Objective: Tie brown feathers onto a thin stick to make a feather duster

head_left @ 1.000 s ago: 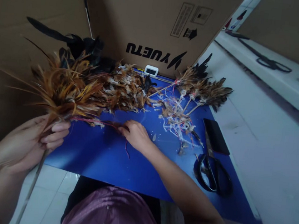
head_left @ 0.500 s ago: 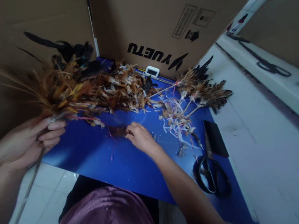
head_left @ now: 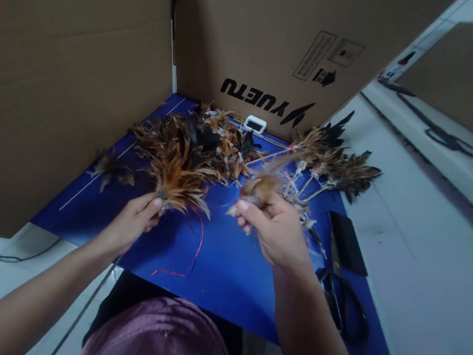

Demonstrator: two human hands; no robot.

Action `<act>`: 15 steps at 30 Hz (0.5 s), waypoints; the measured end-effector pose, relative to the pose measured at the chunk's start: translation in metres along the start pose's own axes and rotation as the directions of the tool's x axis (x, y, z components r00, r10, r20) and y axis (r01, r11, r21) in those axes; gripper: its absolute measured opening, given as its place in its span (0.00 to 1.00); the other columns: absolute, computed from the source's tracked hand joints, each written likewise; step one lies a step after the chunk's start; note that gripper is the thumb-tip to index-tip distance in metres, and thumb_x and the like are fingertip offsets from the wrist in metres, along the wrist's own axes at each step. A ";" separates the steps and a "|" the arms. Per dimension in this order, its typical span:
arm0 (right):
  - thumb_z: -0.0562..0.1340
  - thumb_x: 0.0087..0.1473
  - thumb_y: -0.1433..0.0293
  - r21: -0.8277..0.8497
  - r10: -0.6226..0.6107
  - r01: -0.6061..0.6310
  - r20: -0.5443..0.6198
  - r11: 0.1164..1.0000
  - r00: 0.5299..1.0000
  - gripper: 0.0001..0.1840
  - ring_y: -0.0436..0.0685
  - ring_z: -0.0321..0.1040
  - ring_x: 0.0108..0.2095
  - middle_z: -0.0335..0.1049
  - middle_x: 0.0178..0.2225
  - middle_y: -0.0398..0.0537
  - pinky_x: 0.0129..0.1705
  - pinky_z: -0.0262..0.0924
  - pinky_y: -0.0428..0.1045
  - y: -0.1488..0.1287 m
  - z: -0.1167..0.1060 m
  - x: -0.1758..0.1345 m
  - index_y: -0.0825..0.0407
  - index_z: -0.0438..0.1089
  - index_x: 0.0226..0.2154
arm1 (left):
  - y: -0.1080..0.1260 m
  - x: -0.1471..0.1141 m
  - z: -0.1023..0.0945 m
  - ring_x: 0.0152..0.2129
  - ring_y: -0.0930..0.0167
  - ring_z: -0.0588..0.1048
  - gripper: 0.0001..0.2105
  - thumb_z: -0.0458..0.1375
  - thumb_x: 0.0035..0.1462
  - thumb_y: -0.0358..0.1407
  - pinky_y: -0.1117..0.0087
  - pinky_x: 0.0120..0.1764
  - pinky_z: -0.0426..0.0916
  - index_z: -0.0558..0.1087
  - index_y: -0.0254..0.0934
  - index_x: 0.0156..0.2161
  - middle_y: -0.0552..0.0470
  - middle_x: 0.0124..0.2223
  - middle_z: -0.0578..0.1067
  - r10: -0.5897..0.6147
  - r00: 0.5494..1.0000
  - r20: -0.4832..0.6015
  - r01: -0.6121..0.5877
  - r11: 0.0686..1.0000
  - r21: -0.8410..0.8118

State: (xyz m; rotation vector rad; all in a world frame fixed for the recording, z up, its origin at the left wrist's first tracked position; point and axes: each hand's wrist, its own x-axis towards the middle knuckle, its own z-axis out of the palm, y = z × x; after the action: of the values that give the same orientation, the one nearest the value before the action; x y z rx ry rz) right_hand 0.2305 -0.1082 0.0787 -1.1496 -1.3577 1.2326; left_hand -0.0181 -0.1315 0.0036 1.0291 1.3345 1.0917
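Observation:
My left hand [head_left: 138,218] is closed around the neck of a feather duster [head_left: 179,179], just under its brown and black feathers. The duster's thin stick [head_left: 83,309] runs down past the front edge of the blue table. A loose pink string [head_left: 200,243] trails from the duster's neck over the tabletop. Between the thumb and fingers of my right hand [head_left: 277,228] is a small bunch of brown feathers [head_left: 263,187], slightly blurred, held apart from the duster.
Behind lie a pile of brown feathers [head_left: 227,156], several feathered sticks [head_left: 335,169] and a small white device [head_left: 255,124]. Black-handled scissors [head_left: 348,304] and a black block [head_left: 350,244] lie at right. Cardboard walls [head_left: 82,69] stand at left and back. Loose feathers [head_left: 111,172] lie at left.
My left hand has brought the duster right, to the middle. My right hand has lifted off the tabletop with a feather bunch showing in its fingers. The camera view has shifted slightly.

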 end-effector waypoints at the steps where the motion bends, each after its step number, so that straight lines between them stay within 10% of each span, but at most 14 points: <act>1: 0.66 0.46 0.64 -0.003 0.007 -0.007 0.040 1.000 0.999 0.11 0.47 0.63 0.19 0.70 0.21 0.43 0.20 0.56 0.43 -0.007 0.008 -0.002 0.54 0.68 0.27 | -0.003 0.000 0.005 0.17 0.79 0.58 0.19 0.59 0.53 0.51 0.78 0.18 0.51 0.67 0.34 0.32 0.57 0.25 0.64 0.016 1.000 0.009 -0.017 0.999 0.043; 7: 0.61 0.49 0.71 -0.100 0.056 -0.027 0.292 0.995 0.955 0.07 0.45 0.61 0.16 0.70 0.18 0.42 0.19 0.56 0.42 -0.006 0.058 0.009 0.56 0.71 0.23 | -0.016 -0.001 0.020 0.23 0.72 0.67 0.17 0.50 0.60 0.48 0.73 0.27 0.62 0.69 0.34 0.38 0.53 0.28 0.69 0.208 0.971 0.115 -0.234 0.915 0.330; 15: 0.62 0.49 0.70 -0.170 0.179 -0.133 0.291 0.976 0.940 0.05 0.45 0.59 0.12 0.72 0.21 0.43 0.16 0.56 0.42 0.044 0.081 0.032 0.56 0.69 0.26 | -0.022 -0.001 0.026 0.22 0.71 0.66 0.14 0.47 0.62 0.43 0.71 0.28 0.61 0.67 0.36 0.33 0.53 0.26 0.69 0.240 0.961 0.139 -0.277 0.863 0.423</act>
State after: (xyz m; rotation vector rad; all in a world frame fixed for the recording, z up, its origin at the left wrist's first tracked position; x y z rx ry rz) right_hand 0.1480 -0.0833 0.0316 -1.2252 -1.6350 1.4923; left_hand 0.0080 -0.1352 -0.0179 1.6113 1.4389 0.9453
